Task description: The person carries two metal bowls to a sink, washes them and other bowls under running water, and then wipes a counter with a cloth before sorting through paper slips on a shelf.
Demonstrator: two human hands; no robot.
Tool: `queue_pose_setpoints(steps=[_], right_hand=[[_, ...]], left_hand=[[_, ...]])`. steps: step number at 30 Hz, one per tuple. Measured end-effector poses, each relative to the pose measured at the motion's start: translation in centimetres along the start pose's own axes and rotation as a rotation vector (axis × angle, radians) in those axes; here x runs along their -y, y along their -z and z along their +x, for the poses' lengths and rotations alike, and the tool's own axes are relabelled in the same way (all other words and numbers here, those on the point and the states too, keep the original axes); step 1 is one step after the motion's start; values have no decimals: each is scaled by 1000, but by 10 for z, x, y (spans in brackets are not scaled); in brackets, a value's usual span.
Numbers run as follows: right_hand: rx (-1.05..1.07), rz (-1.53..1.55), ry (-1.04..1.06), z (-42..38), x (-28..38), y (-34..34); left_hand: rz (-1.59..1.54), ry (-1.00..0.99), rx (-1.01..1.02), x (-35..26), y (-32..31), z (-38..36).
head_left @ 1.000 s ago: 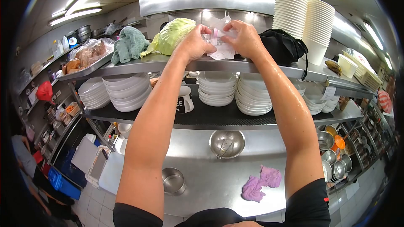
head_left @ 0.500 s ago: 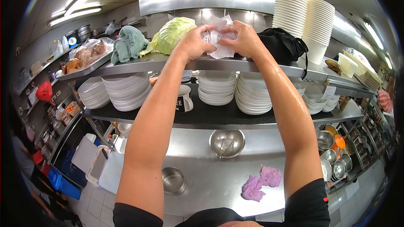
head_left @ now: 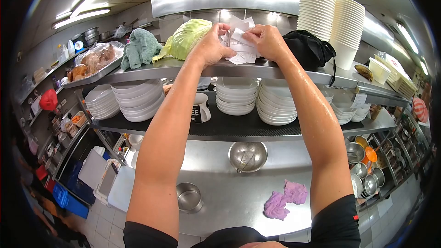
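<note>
Both of my arms reach up to the top steel shelf. Several white paper slips with faint print lie between my hands. My left hand is curled around their left edge, thumb and fingers on the paper. My right hand pinches a slip at the upper right. A green cabbage sits just left of my left hand, and a black bag lies to the right of my right hand.
White bowls and a mug stand on the lower shelf. Tall stacks of white tubs rise at right. A metal bowl, steel pot and purple cloth rest on the counter. A person stands far left.
My right hand's fingers have closed in on a slip, and the slips are spread differently. My left hand stays almost in place. The person at far left has shifted.
</note>
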State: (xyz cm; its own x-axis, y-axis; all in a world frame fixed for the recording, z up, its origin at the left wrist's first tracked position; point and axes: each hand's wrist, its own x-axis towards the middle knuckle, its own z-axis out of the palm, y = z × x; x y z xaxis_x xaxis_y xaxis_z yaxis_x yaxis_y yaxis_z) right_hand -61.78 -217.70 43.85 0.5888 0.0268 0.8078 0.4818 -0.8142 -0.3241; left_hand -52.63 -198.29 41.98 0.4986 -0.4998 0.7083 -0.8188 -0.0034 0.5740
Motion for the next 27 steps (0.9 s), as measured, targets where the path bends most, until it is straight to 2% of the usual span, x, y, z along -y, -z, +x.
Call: queue_pose_setpoints(steps=[3,5,8,11,15,17,20,27], right_hand=[[-49,-22,-13,0,3,-1],[-91,-51,21,-1,8,1],[-145,-21,75,0,5,-1],[-136,-15,18,-1,9,0],[-137,-24,43,1,4,0],[-84,14,17,2,1,0],[-42,35,2,1,2,-1],[-95,19,61,2,5,-5]], left_hand=[[61,-46,-59,-5,0,-2],[14,134,111,-17,5,-6],[-63,172,113,-22,3,-10],[57,155,132,-16,5,-7],[56,125,118,-17,5,-3],[-173,203,96,-25,5,-5],[-297,231,37,-31,2,-11],[-272,232,76,-14,7,-3]])
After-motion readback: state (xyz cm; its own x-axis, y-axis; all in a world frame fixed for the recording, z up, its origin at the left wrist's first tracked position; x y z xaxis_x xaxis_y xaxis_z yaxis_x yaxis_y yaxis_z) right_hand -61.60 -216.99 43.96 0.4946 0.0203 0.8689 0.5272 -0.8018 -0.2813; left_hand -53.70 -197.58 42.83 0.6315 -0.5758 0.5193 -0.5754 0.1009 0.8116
